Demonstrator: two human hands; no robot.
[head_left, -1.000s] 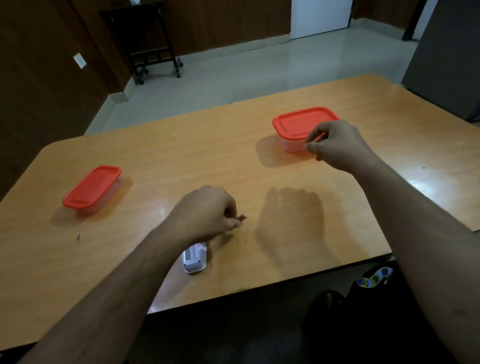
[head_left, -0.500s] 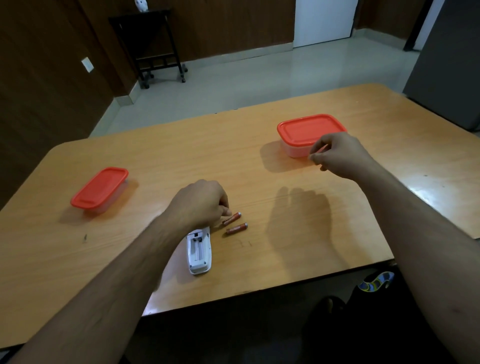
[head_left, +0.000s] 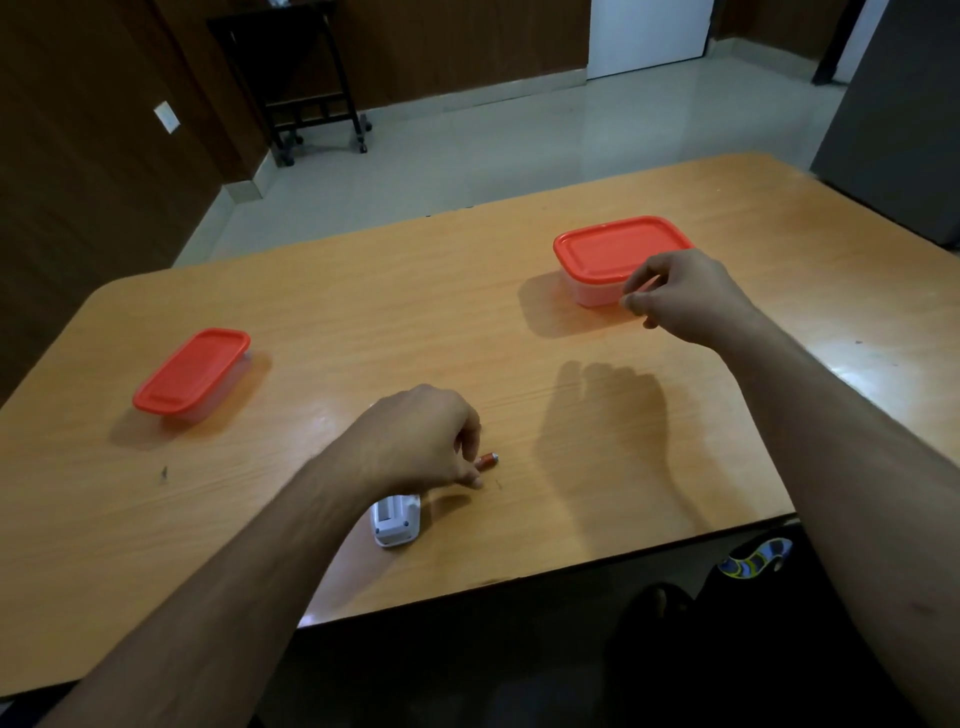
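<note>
Battery: the battery (head_left: 487, 460) was a small cylinder in an orange-red jacket with a bright metal cap. It lay low over the surface (head_left: 363, 312) near its 6 o'clock edge, with the cap pointing to about 2 o'clock.
Left hand: the left hand (head_left: 421, 441) was knuckles-up with its fingers curled down. Thumb and fingertips pinched the battery's uncapped end, so only the capped half showed.
White casing: the white casing (head_left: 396, 522) lay just at 7 o'clock of the battery, partly under the left wrist. It was hard, glossy plastic with rounded corners and an open slot in its top.
Right hand: the right hand (head_left: 685, 296) was at 1 o'clock of the battery, well apart from it. Its fingers were curled, and the thumb and forefinger tips were close together at the near corner of the right box (head_left: 613, 249). Whether they gripped the rim could not be told.
Right box: it was a rounded rectangle with a cloudy clear tub, and a smooth red lid with a raised border was on it.
Left box: the left box (head_left: 192, 371) was of the same make, at 10 o'clock of the battery and far from it, with its lid on.
Surface: it was orange-brown wood-grain laminate, shiny, with rounded corners and a dark edge band.
Beyond: a pale polished floor (head_left: 519, 140), dark wood panelling, and a dark wheeled trolley (head_left: 311, 104) at 11 o'clock.
</note>
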